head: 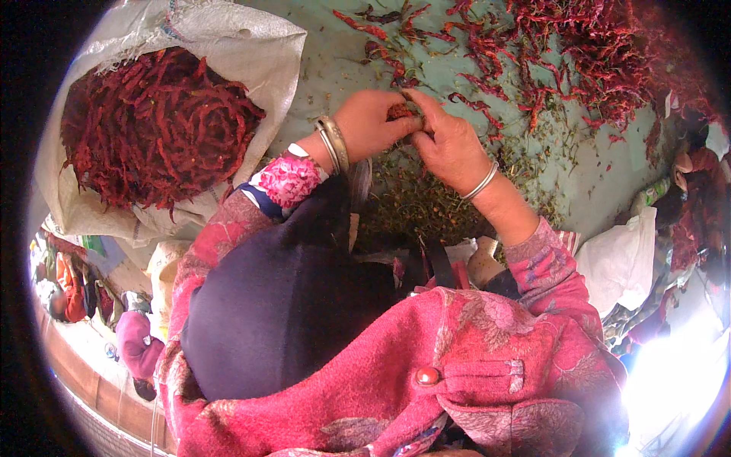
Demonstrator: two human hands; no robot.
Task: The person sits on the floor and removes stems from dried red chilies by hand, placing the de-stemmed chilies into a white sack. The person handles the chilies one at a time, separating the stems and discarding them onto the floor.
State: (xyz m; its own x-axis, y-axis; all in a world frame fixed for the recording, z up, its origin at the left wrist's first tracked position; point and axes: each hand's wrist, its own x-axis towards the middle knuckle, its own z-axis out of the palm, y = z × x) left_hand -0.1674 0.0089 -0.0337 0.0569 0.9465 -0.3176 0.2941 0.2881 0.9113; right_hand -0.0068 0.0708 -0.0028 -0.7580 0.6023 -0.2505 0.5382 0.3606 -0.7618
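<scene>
My left hand [374, 125], with bangles at its wrist, is curled around dried red chilies [401, 111] that show between thumb and fingers. From the right, my right hand [451, 143] meets it, its thumb and forefinger closed on the end of the same chilies. The fingers partly hide what they pinch. Below both hands lies a dark heap of chili stems and bits [420, 203]. Loose dried chilies [480, 105] are scattered on the pale green floor just beyond my right hand.
An open white woven sack [274, 57] full of dried red chilies [165, 128] stands at the left. A large chili pile [605, 63] spreads across the far right. White sacking [619, 260] lies by my right elbow. Other people [137, 343] sit at the lower left.
</scene>
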